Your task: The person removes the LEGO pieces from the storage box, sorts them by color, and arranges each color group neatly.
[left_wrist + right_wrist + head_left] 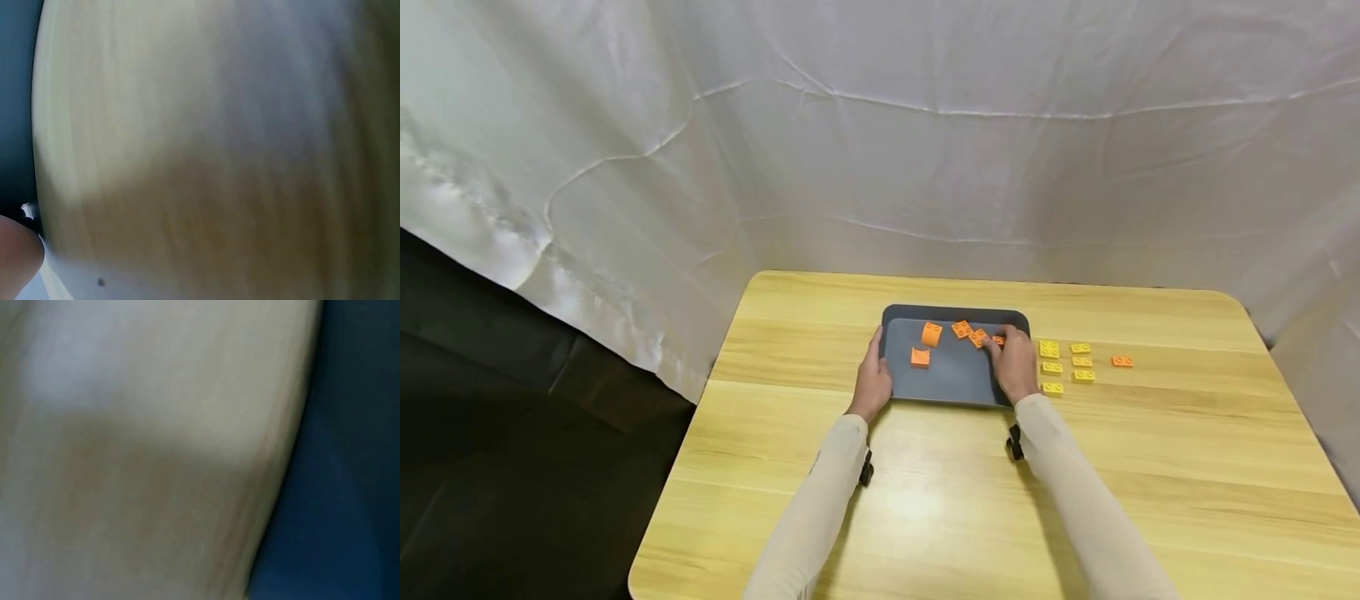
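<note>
A dark grey tray [951,379] lies on the table with several orange toy building bricks in it. At its left side, my left hand [872,382] holds the rim, fingers along the outer wall. Over the tray's right part, my right hand [1017,367] pinches a small orange brick [997,340] between thumb and fingers, partly hidden by them. Close by are two studded orange bricks [962,329]. A curved orange brick [932,334] and another orange brick [920,357] sit farther left. Both wrist views show mostly blurred table and the tray's side [15,112].
Right of the tray, several yellow bricks [1082,362] lie in two loose columns on the wooden table [940,500]. A single orange brick [1122,362] lies beyond them. A pale curtain [925,167] hangs behind the table's back edge.
</note>
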The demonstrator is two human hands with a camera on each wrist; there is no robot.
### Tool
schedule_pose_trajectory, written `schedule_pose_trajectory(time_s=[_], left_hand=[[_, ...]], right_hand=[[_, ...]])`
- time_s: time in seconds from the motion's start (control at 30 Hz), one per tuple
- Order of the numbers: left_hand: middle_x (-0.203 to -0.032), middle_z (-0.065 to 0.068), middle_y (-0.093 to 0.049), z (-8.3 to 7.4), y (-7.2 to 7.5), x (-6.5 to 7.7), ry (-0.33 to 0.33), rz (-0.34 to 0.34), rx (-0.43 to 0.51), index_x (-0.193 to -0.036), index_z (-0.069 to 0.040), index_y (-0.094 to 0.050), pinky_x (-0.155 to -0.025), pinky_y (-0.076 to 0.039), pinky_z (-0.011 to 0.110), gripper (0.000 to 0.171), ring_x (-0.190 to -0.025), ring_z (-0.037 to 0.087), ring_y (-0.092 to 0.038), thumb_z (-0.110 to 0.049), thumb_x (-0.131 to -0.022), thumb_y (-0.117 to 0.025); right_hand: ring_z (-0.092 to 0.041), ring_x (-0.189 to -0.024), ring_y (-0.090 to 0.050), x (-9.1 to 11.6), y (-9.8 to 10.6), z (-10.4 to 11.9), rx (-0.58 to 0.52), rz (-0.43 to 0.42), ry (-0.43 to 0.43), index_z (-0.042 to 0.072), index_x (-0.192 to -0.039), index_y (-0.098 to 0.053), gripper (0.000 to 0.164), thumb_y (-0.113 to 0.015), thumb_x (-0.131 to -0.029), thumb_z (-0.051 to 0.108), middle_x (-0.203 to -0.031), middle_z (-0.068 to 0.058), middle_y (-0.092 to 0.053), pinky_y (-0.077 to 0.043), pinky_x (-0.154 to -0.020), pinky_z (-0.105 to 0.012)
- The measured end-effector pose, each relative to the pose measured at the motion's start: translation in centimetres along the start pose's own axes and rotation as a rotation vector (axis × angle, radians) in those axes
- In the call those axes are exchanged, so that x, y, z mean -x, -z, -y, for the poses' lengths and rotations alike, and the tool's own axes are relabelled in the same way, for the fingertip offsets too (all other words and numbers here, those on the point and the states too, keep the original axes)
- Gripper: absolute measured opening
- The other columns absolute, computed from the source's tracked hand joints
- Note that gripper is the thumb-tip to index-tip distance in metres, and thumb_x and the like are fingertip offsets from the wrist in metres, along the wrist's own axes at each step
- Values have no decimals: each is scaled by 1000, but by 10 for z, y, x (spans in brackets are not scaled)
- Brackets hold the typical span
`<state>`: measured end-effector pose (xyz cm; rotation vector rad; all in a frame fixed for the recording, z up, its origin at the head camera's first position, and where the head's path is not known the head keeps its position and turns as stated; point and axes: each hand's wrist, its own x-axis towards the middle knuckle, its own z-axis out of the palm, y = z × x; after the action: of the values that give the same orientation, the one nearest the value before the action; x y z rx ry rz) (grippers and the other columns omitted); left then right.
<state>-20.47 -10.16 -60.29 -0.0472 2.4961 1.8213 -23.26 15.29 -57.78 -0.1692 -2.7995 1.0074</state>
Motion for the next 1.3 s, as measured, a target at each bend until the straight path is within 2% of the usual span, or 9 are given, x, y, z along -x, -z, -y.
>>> schedule_pose_trajectory(time_s=[0.17, 0.3, 0.57, 0.9, 1.07, 1.3], left_hand=[[-170, 11, -26, 0, 0, -1, 0, 0, -5, -168, -17, -19, -125, -25, 47, 62, -153, 32, -28, 2, -110, -34], [-169, 12, -27, 0, -2, -1, 3, -2, -12, -168, -17, -20, -125, -24, 47, 62, -153, 32, -28, 2, -110, -34], [-169, 13, -27, -1, -2, -1, -9, 7, -7, -168, -15, -20, -125, -26, 47, 62, -152, 33, -31, 3, -110, -34], [-169, 13, -27, -1, 0, -3, -16, 19, -13, -168, -16, -20, -125, -26, 47, 62, -152, 33, -31, 1, -110, -34], [-169, 13, -27, 0, 0, -3, -13, 17, -8, -168, -15, -21, -125, -26, 47, 61, -153, 33, -30, 1, -110, -34], [-170, 11, -26, 3, 2, -7, -6, 20, -14, -168, -17, -20, -125, -26, 48, 61, -153, 33, -29, 0, -111, -33]], right_hand=[[-42, -101, -64, 1, -1, -1, -7, -32, 3, -11, -115, -67, 27, -71, -100, 12, -109, -28, -67, -56, -86, -53], [-41, -98, -64, 2, -2, -3, -6, -38, 2, -9, -111, -68, 21, -70, -100, 8, -105, -27, -67, -55, -83, -52], [-41, -98, -65, 4, 2, -2, -40, -67, 14, -9, -111, -69, 22, -71, -100, 10, -106, -26, -68, -56, -83, -52], [-39, -105, -64, 10, 9, 3, -77, -65, -7, -7, -114, -69, 23, -71, -101, 12, -110, -24, -68, -55, -92, -53], [-40, -103, -65, 14, 14, 8, -105, -79, 28, -8, -113, -69, 24, -69, -102, 13, -109, -25, -68, -56, -89, -53], [-39, -97, -67, 12, 22, 9, -132, -147, 90, -9, -110, -70, 20, -72, -99, 7, -105, -26, -68, -58, -82, -51]])
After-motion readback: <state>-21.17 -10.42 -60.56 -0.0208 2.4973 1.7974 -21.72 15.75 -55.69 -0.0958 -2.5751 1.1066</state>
